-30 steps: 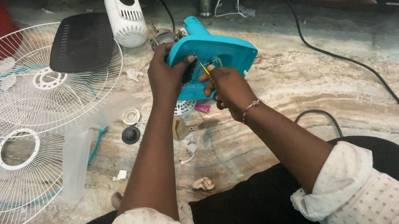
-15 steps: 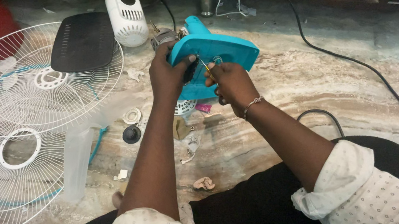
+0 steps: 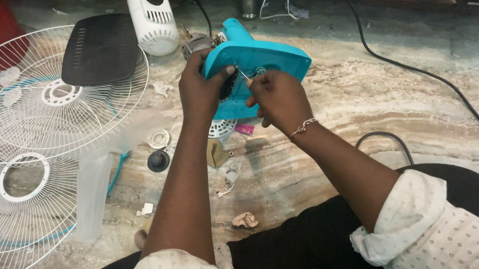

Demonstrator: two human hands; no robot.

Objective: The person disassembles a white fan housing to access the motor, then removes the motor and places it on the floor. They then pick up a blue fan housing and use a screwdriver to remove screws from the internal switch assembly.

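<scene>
The left hand (image 3: 201, 92) has its grip clamped on the near edge of a turquoise plastic fan housing (image 3: 260, 63), thumb pressed onto a dark part inside it, apparently to steady the piece and tilt its open side toward the face. The right hand (image 3: 278, 99) is pinched closed around a thin tool (image 3: 242, 75), likely a small screwdriver, whose tip points into the housing's middle; its handle is hidden in the fist. The housing is held up above the marbled stone floor (image 3: 377, 105), with a metal motor part (image 3: 197, 45) showing at its far end.

Below the hands lie loose bits: a white ribbed cap (image 3: 222, 128), a black knob (image 3: 158, 161), a white ring (image 3: 158, 139). Further left, two white wire fan guards (image 3: 22, 190) overlap flat on the floor, a black cover (image 3: 100, 47) resting on the upper one. A white vented motor cover (image 3: 152, 19) stands upright behind. No container shows; the parts lie bare on the floor.
</scene>
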